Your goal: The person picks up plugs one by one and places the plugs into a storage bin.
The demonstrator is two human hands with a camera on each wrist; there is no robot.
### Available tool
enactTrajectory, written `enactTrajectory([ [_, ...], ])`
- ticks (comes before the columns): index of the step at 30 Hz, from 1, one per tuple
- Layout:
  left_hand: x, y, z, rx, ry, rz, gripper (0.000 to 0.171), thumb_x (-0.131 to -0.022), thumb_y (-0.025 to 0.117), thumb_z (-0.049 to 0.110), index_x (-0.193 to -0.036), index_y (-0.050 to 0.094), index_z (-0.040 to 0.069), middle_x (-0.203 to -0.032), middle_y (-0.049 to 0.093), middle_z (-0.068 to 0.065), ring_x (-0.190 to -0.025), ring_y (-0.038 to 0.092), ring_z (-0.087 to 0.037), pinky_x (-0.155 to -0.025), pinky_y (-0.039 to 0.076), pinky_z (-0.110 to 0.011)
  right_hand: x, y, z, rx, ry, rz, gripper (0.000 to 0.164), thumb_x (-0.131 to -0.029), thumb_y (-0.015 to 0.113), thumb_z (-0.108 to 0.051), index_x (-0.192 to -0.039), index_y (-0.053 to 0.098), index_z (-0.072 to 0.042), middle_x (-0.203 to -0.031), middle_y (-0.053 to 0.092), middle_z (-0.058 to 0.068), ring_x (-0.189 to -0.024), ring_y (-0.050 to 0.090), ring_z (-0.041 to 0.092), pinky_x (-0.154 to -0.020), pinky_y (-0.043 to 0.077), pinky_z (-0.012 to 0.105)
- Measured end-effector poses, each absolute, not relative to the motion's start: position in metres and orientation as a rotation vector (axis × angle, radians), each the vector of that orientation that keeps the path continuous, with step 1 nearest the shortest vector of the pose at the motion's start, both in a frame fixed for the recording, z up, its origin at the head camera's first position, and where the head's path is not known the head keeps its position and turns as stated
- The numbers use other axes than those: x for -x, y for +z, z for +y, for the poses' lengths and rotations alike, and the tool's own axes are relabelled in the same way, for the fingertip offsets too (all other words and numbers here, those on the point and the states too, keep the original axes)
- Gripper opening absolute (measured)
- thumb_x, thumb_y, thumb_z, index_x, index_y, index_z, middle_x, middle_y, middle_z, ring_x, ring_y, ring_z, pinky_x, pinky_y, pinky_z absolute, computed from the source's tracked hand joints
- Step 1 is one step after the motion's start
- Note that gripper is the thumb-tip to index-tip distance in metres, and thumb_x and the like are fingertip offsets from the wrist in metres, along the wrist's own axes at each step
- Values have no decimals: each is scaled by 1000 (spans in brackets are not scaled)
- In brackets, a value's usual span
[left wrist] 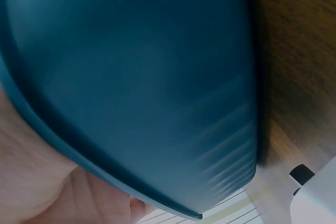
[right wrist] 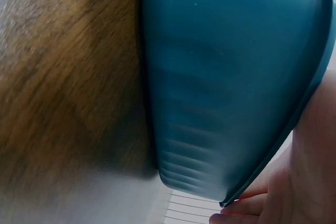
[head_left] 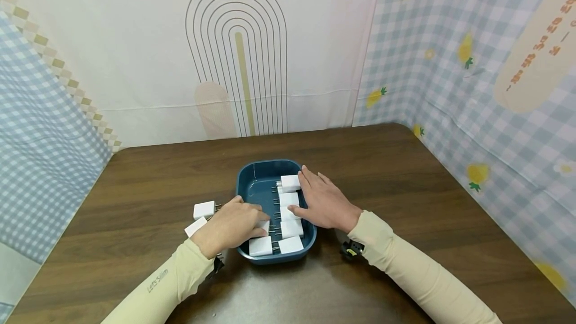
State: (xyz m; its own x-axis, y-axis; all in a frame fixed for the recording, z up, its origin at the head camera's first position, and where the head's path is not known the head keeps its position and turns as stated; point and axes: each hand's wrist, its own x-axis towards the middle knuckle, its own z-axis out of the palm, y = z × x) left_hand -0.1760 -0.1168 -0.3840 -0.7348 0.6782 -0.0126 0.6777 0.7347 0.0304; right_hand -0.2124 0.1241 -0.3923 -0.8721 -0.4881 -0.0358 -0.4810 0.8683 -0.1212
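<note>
In the head view a dark blue tray (head_left: 256,174) holds several white plug adapters, most in a column along its right side with their metal prongs pointing left. My left hand (head_left: 234,226) reaches over the left rim and pinches a white plug adapter (head_left: 263,227) between thumb and fingers, just above another adapter (head_left: 261,247) in the near left corner. Across the right rim lies my right hand (head_left: 325,201), fingers extended, its thumb over the middle of the column and its fingertips beside the top adapter (head_left: 290,183). Both wrist views show mainly the tray's outer wall (left wrist: 131,77).
Left of the tray, two more white adapters (head_left: 204,210) lie on the brown wooden table (head_left: 157,179), the nearer one partly behind my left hand. Patterned cloth (head_left: 324,54) hangs behind the table and along both sides.
</note>
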Motion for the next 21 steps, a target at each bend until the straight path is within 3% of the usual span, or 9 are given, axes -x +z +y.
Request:
enactTrajectory([
  [8, 176, -381, -120, -1168, 78, 2887, 21, -96, 70, 31, -109, 78, 16, -103, 79, 2, -93, 73, -13, -79, 51, -37, 212, -392, 124, 761, -166, 2969, 91, -100, 51, -59, -159, 21, 3, -169, 16, 20, -157, 21, 31, -128, 22, 48],
  [17, 177, -378, -121, -1155, 85, 2862, 22, -96, 70, 30, -111, 78, 16, -102, 79, 3, -85, 69, -10, -83, 54, -38, 212, -392, 123, 755, -161, 2973, 92, -100, 52, -59, -159, 21, 3, -169, 16, 21, -157, 21, 31, -128, 22, 48],
  [21, 177, -376, -123, -1195, 80, 2881, 23, -96, 71, 31, -112, 78, 16, -105, 79, 2, -89, 70, -11, -86, 56, -38, 212, -391, 123, 748, -168, 2969, 92, -99, 52, -59, -160, 20, 3, -169, 16, 20, -157, 21, 31, -128, 21, 48],
])
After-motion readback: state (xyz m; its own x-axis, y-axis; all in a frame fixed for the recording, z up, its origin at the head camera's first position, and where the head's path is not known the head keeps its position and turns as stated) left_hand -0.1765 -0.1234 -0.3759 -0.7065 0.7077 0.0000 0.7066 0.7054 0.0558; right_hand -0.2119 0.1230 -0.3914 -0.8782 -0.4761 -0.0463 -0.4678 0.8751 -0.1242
